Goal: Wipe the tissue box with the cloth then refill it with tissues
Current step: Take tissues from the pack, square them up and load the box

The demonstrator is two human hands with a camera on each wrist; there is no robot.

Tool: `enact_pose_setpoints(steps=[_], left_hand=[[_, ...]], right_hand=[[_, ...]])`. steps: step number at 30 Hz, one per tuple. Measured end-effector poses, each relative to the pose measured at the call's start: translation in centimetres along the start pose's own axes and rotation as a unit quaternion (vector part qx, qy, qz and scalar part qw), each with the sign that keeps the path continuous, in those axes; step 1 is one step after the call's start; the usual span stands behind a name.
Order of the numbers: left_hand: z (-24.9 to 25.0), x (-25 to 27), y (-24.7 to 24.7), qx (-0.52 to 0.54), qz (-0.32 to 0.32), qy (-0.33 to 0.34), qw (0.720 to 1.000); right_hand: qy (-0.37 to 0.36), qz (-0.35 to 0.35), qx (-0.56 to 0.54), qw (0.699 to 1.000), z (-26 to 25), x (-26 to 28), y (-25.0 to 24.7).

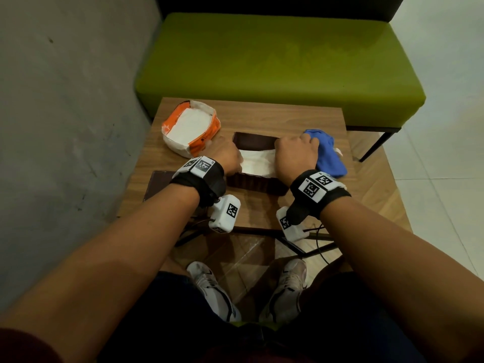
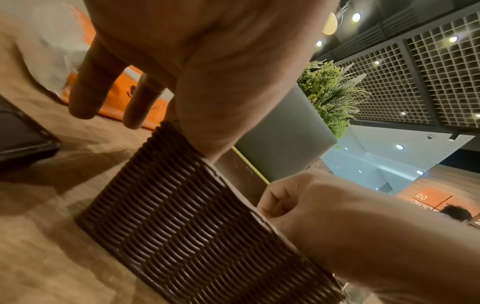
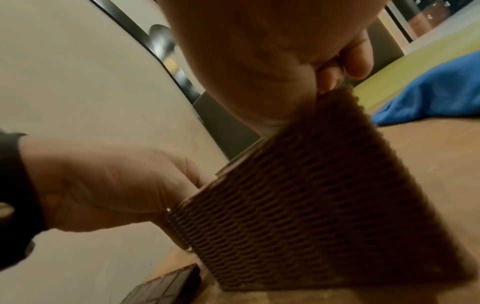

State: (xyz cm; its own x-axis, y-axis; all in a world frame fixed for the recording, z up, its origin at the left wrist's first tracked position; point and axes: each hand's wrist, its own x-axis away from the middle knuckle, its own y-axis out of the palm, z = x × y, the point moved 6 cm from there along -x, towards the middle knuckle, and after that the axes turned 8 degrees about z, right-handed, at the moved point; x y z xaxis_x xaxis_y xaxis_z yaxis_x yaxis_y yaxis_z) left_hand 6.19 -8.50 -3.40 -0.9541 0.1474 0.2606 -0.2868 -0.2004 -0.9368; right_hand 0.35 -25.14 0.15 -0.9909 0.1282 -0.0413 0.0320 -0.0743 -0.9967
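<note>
From the head view, the brown tissue box [image 1: 255, 163] sits open on the tabletop [image 1: 262, 113] between the two hands, a white stack of tissues [image 1: 258, 161] already lying in it. The left hand [image 1: 227, 155] presses at one end of the stack and the right hand [image 1: 294, 153] at the other, fingers curled down into the box; whether they pinch the tissues cannot be told. The blue cloth [image 1: 328, 155] lies just beyond the right hand, so the wiping looks finished and the refill well under way. The orange tissue pack [image 1: 190, 128] sits open beyond the left hand, and the box's dark lid [image 1: 157, 184] lies near that wrist, not yet replaced. The left wrist view shows two fingers [image 2: 85, 90] hanging straight outside the ribbed wall. The right wrist view is blurred; fingertips [image 3: 358, 59] curl at the rim.
</note>
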Motion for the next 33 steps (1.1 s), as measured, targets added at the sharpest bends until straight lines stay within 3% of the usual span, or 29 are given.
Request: enact_pose_setpoints(steps=[6,11,13,17,20,25,33], left_hand=[[0.4,0.2,-0.3,0.016,-0.015,-0.013,1.000],[0.6,0.8,-0.6,0.028,-0.007,0.005,1.000],[0.7,1.1,-0.8,0.038,0.005,0.023,0.999],[0.5,1.6,-1.1,0.056,0.014,0.027,0.998],[0.5,1.9,-1.2,0.061,0.024,0.033,0.997],[0.8,1.8,-1.3,0.062,0.014,0.036,0.997],[1.4,1.3,-1.3,0.034,-0.006,0.017,0.999]], right_hand=[[-0.072,-0.021,-0.010,0.997,0.6,0.2,-0.6],[-0.019,0.094,-0.078,0.992,1.8,0.8,-1.7],[-0.008,0.106,-0.102,0.989,2.1,0.7,-2.0],[0.010,-0.008,-0.047,0.999,2.4,0.3,-0.1],[0.034,-0.077,-0.066,0.994,2.7,0.4,1.1],[0.050,-0.080,-0.121,0.988,3.4,-0.3,0.6],[0.057,-0.177,-0.073,0.980,2.7,-1.0,2.8]])
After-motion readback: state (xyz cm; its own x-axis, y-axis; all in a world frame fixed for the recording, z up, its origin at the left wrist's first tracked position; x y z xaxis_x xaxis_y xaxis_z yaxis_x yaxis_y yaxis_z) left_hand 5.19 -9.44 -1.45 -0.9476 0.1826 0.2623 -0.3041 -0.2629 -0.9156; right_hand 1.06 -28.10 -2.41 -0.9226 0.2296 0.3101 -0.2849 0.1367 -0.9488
